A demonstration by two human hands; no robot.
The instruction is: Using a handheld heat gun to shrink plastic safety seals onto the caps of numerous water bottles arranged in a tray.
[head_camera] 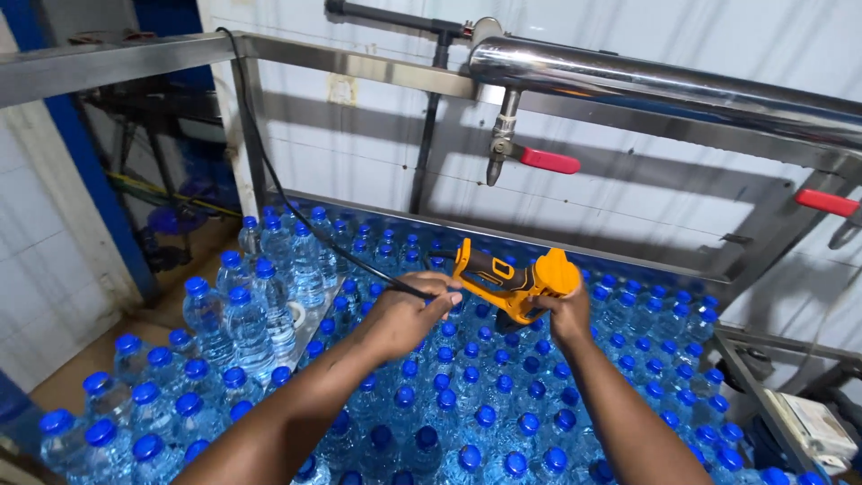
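Looking down, we see first a wide steel frame (359, 65) of square bars enclosing a bed of clear water bottles (485, 395) with blue caps, packed cap to cap from the white tiled wall to the near edge. Along the upper right runs a shiny steel pipe (646, 85), and from it hangs a tap with a red lever (549, 162); a second red lever (826, 202) shows near the right edge. Over the middle of the bottles we hold an orange and black power tool (512, 283), raised clear of the caps as far as we can tell. Our right hand (567, 310) is wrapped firmly round the tool's rear grip, fingers closed tight about it. Our left hand (409, 314) sits just beside the tool's front end, its fingers curled and pinching the black cable (269, 171), which climbs up and left from there over the frame's top bar. A few taller bottles (260, 296) stand apart at the left, near the floor.
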